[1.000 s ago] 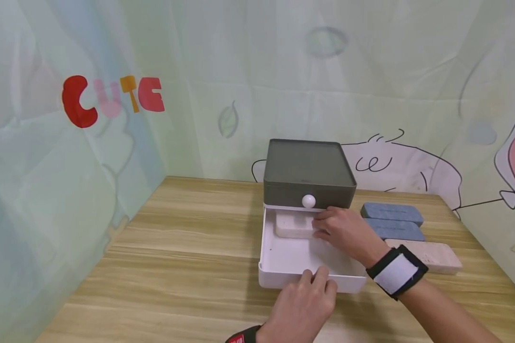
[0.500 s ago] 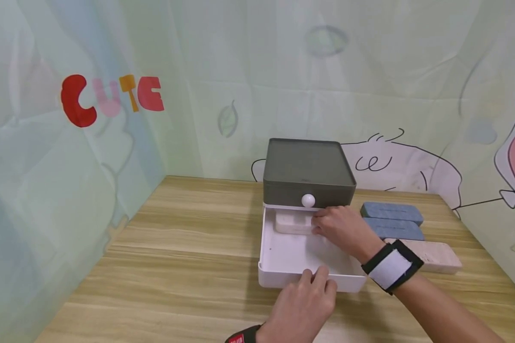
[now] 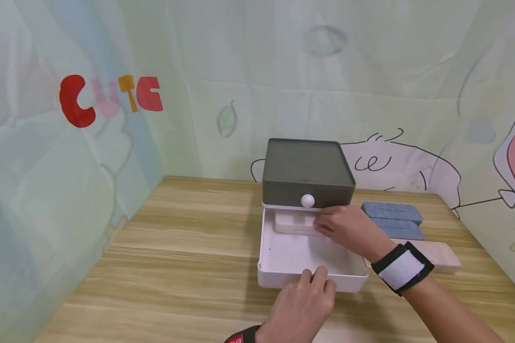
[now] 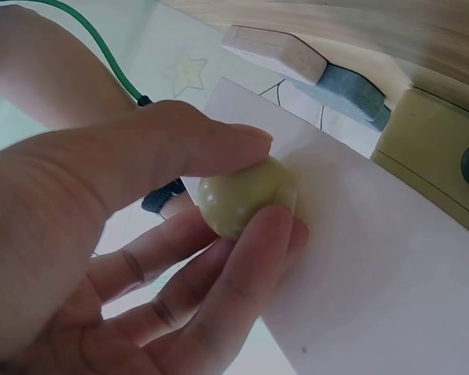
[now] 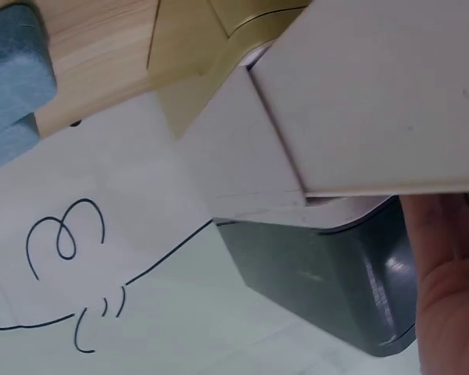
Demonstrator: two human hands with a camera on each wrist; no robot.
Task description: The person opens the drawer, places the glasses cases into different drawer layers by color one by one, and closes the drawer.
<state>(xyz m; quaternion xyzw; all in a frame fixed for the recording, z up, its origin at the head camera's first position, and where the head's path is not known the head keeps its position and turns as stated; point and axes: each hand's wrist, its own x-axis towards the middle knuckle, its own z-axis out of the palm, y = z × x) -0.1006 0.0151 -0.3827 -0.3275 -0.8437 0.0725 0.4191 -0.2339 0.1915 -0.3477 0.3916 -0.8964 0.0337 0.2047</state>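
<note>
My left hand is at the front of the white pulled-out drawer; in the left wrist view its thumb and fingers pinch the round knob. The drawer sits under a grey upper drawer unit with a white knob. My right hand reaches into the drawer over its right wall. Its curled fingers pinch the right end of a cream oblong case with rounded corners, lying at the drawer's back. The right wrist view shows that hand's fingers partly hidden behind the drawer's outer wall.
Two blue oblong cases lie side by side on the wooden table, right of the drawer unit. A pale pink case lies in front of them, partly behind the right wrist. A patterned curtain encloses the table.
The cream case has settled slightly lower and flatter. My right hand's fingers have drawn closer together, and its wrist dipped left, then moved slightly right. The left hand has stayed put.
</note>
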